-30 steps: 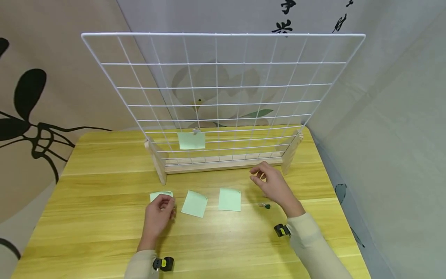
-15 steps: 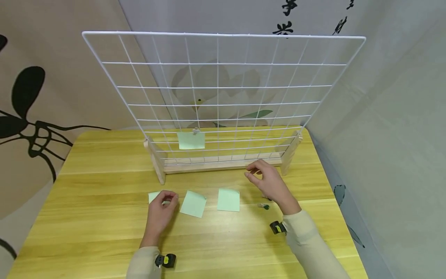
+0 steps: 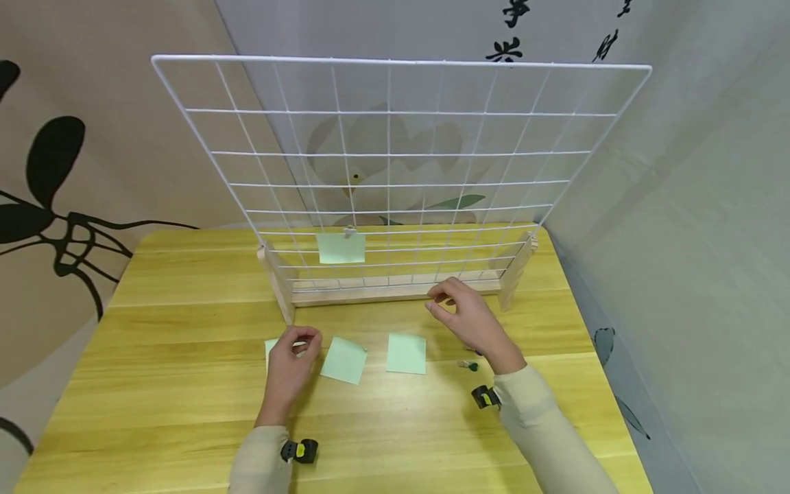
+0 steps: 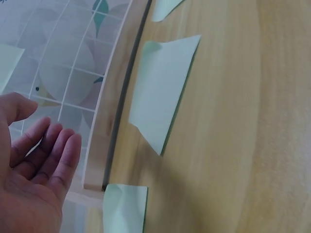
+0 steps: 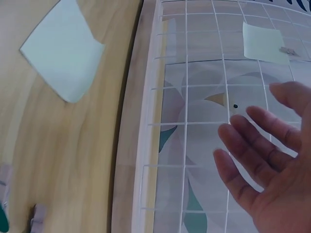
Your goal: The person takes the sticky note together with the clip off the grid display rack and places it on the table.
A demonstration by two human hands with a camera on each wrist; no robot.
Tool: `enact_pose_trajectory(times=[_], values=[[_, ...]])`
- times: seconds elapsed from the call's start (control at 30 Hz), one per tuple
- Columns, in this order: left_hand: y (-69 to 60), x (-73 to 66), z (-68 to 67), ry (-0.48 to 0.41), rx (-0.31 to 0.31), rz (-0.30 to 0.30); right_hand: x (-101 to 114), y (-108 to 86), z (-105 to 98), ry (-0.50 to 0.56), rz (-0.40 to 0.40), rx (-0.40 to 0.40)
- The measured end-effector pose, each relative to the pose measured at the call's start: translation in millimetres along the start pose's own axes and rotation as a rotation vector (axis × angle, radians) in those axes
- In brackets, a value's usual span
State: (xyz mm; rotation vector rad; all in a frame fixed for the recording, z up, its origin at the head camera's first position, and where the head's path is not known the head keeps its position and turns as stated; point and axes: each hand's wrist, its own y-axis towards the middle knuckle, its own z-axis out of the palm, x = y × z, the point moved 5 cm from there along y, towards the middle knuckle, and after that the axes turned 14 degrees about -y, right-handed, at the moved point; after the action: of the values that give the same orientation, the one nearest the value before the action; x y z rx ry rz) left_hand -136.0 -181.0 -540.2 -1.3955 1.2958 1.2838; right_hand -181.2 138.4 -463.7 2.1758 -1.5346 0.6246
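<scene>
Loosely bent and holding nothing, my left hand (image 3: 293, 363) hovers above the left pale green paper note (image 3: 269, 347), covering part of it. In the left wrist view its fingers (image 4: 46, 153) have nothing between them. My right hand (image 3: 474, 322) hangs in front of the rack's base, fingers relaxed and apart, also holding nothing. Two more notes lie on the table, a tilted middle one (image 3: 343, 360) and a right one (image 3: 406, 353). Another note (image 3: 341, 248) hangs on the white wire grid (image 3: 389, 154) from a small clip (image 3: 349, 232).
Wooden feet and a wooden bar (image 3: 395, 293) support the grid on the yellow wood table (image 3: 185, 384). A small clip with a dark green end (image 3: 469, 365) lies below my right hand. A second clip (image 5: 37, 218) shows nearby in the right wrist view. Printed cloth hangs behind.
My left hand has shifted slightly forward and right over the left note. The right hand has drifted a little left. The notes and the hanging clip stay in place.
</scene>
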Motion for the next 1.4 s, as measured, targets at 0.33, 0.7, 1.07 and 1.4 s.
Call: enact_pose_trajectory(times=[0.33,0.7,1.07,1.4], values=[[4.9,-6.1,3.6,-0.019,-0.008,0.028,6,12.3,0,0.021,-0.014,-0.008],[10.3,-12.6,8.5,-0.087,-0.003,0.038,18,19.5,-3,0.034,-0.047,-0.013],[13.3,-24.6,13.2,-0.117,0.012,0.052,23,26.7,-3,0.005,-0.034,-0.008],[18.1,-21.6,14.1,-0.137,0.008,0.084,32,31.4,-5,0.003,-0.045,-0.011]])
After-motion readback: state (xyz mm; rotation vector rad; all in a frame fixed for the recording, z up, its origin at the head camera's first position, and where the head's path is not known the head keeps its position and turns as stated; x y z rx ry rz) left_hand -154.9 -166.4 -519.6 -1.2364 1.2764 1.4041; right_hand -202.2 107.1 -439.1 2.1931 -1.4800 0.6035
